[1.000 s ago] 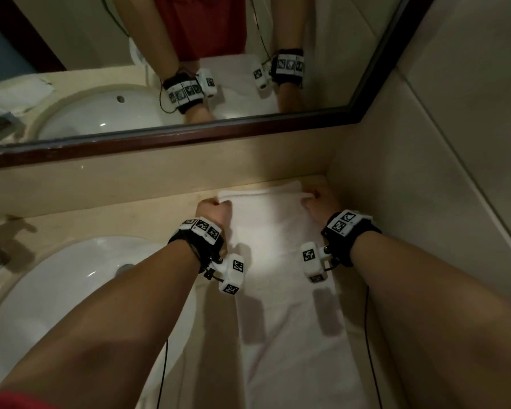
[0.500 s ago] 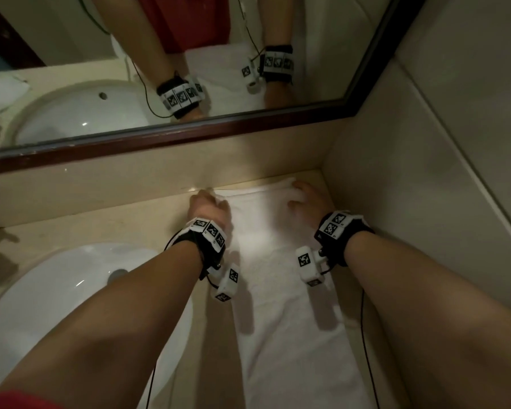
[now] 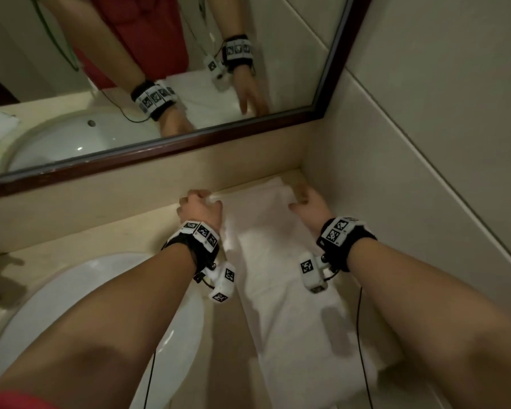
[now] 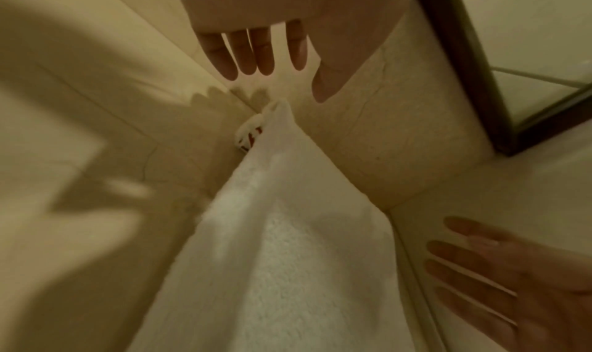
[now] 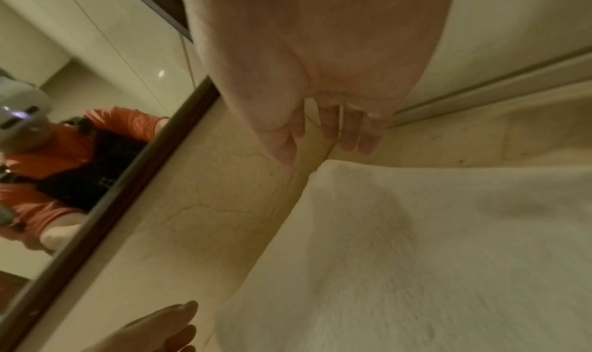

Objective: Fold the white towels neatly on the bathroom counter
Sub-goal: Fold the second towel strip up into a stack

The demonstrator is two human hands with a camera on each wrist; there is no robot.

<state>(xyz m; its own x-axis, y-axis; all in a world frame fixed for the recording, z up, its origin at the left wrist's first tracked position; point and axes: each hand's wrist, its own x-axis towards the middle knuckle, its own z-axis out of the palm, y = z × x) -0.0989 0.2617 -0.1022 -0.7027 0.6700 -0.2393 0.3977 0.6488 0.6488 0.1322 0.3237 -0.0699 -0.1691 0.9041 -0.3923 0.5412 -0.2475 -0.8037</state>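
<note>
A long white towel [image 3: 278,290] lies flat in a narrow strip on the beige counter [image 3: 115,234], running from the far right corner toward the near edge. My left hand [image 3: 199,206] is at its far left corner and my right hand [image 3: 306,202] at its far right corner. In the left wrist view the left hand [image 4: 253,53] has straight fingers above the towel [image 4: 272,256] and holds nothing; the right hand [image 4: 496,281] is spread beside it. In the right wrist view the right hand [image 5: 336,129] is equally straight over the towel [image 5: 416,243].
A white sink [image 3: 101,290] sits left of the towel. The backsplash and dark-framed mirror [image 3: 160,152] close the far side, and a tiled wall [image 3: 425,172] hems in the right. A small white and red item [image 4: 248,137] lies by the towel's far corner.
Both hands gripped the towel's far corners before; now they have let go and their fingers are straight. The towel's far end lies closer to the back wall.
</note>
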